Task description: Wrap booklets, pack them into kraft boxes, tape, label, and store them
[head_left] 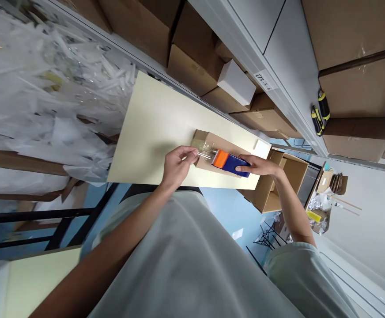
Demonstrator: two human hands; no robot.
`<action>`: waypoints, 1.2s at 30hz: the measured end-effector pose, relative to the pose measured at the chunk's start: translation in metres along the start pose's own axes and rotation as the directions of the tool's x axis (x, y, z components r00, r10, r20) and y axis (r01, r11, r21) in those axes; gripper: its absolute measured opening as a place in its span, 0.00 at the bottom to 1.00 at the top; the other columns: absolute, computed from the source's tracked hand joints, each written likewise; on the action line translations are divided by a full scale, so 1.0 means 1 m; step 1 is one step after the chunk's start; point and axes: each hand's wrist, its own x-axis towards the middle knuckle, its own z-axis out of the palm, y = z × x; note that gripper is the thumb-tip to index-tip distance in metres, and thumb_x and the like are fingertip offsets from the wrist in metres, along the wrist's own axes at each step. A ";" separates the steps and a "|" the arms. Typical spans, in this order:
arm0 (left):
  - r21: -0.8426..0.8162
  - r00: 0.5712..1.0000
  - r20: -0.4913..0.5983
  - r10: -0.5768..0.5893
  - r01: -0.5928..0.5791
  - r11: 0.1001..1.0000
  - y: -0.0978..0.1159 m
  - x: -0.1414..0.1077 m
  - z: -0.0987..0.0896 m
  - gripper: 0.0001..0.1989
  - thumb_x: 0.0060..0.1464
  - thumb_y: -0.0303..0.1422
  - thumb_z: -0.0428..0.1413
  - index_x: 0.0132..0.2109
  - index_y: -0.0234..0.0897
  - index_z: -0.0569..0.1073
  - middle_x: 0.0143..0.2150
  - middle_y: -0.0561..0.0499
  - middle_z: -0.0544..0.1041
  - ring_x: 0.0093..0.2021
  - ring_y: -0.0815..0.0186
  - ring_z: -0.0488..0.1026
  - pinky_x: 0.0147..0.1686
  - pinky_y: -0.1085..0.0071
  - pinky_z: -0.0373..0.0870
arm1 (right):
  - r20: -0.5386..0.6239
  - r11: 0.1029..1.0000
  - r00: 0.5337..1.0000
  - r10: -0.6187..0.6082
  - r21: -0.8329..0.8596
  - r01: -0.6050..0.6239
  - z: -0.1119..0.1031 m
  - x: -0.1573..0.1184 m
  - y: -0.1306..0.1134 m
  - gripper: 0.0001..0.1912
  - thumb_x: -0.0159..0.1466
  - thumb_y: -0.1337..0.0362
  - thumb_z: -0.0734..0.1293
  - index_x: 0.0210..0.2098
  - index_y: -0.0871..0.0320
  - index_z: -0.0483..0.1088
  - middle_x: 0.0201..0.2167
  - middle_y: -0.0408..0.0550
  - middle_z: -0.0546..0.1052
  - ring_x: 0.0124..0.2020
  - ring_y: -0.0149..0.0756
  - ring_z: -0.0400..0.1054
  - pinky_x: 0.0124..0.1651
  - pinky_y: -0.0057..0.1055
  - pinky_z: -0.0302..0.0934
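Basically, the shelf runs along the far side, w/ cartons on it & a handwritten label on its edge. Left of the surface there's a big heap of white/clear plastic. The surface itself is pale yellow, blue floor below. Off its right end sits an open carton, flaps up.

Next size down: a long, narrow brown box lies on the surface, btwn it & the shelf nothing but bare top. White box sits among the shelf cartons.

Hands: both at the brown box. Right hand is closed round the blue end of a blue/orange tool, thumb on the near face. Tool's over the box, orange end pointing left; can't tell if it's touching. Left hand is nr the box's left end, thumb & index pinched tog. on a clear strip, which spans the gap to the orange end.

Smaller stuff: 2 blk/yellow cutters lie side by side on the upper shelf, nr more cartons.
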 end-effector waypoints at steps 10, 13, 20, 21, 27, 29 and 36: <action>-0.096 0.993 0.055 -0.109 0.114 0.989 -0.005 0.023 -0.004 0.20 0.46 0.43 0.75 0.39 0.34 0.82 0.34 0.49 0.80 0.43 0.59 0.80 0.53 0.50 0.86 | 0.077 0.993 0.992 0.105 0.044 -0.108 -0.004 0.006 -0.014 0.37 0.70 0.35 0.71 0.60 0.60 0.72 0.49 0.57 0.83 0.45 0.41 0.78 0.44 0.34 0.76; -0.087 0.993 0.062 -0.103 0.108 0.990 -0.011 0.026 -0.006 0.21 0.45 0.45 0.75 0.40 0.34 0.82 0.36 0.47 0.82 0.44 0.59 0.81 0.52 0.53 0.86 | 0.074 0.992 0.990 0.117 0.047 -0.121 -0.005 0.007 -0.015 0.36 0.70 0.35 0.72 0.59 0.60 0.72 0.50 0.57 0.82 0.45 0.41 0.78 0.44 0.34 0.76; 0.042 0.998 0.060 -0.005 0.003 0.999 -0.026 0.035 -0.005 0.22 0.49 0.49 0.72 0.42 0.36 0.84 0.41 0.44 0.85 0.47 0.55 0.82 0.56 0.54 0.81 | 0.050 0.992 0.991 0.121 0.036 -0.122 -0.002 0.008 -0.016 0.37 0.70 0.34 0.72 0.57 0.61 0.72 0.49 0.57 0.82 0.44 0.40 0.77 0.44 0.35 0.75; 0.079 0.998 0.064 0.022 -0.027 0.997 -0.028 0.036 -0.004 0.21 0.51 0.49 0.71 0.43 0.36 0.84 0.41 0.44 0.85 0.47 0.55 0.82 0.57 0.55 0.80 | 0.047 0.992 0.992 0.118 0.035 -0.120 -0.002 0.008 -0.015 0.37 0.69 0.34 0.72 0.57 0.61 0.72 0.49 0.57 0.82 0.44 0.41 0.77 0.44 0.35 0.75; 0.311 0.986 -0.102 0.129 -0.092 0.946 -0.023 0.029 0.001 0.25 0.53 0.41 0.71 0.57 0.40 0.83 0.57 0.42 0.83 0.43 0.60 0.80 0.51 0.61 0.79 | 0.019 0.994 0.995 0.098 0.047 -0.099 0.003 0.007 -0.010 0.35 0.69 0.34 0.72 0.55 0.60 0.72 0.47 0.54 0.82 0.43 0.40 0.78 0.44 0.35 0.75; 0.394 0.969 -0.079 0.233 -0.184 0.901 -0.015 0.021 0.002 0.19 0.56 0.41 0.69 0.54 0.41 0.85 0.56 0.43 0.83 0.41 0.61 0.79 0.49 0.62 0.78 | 0.013 0.996 0.997 0.080 0.035 -0.081 0.004 0.007 -0.006 0.33 0.69 0.35 0.72 0.53 0.59 0.72 0.45 0.53 0.82 0.42 0.40 0.77 0.43 0.35 0.74; 0.502 0.944 0.042 0.327 -0.303 0.810 0.001 0.006 0.021 0.08 0.55 0.37 0.70 0.40 0.40 0.86 0.43 0.48 0.86 0.35 0.62 0.79 0.43 0.65 0.78 | -0.021 0.999 0.999 -0.049 -0.006 0.049 0.007 0.009 0.007 0.31 0.71 0.36 0.70 0.51 0.59 0.74 0.42 0.50 0.83 0.39 0.38 0.76 0.42 0.33 0.72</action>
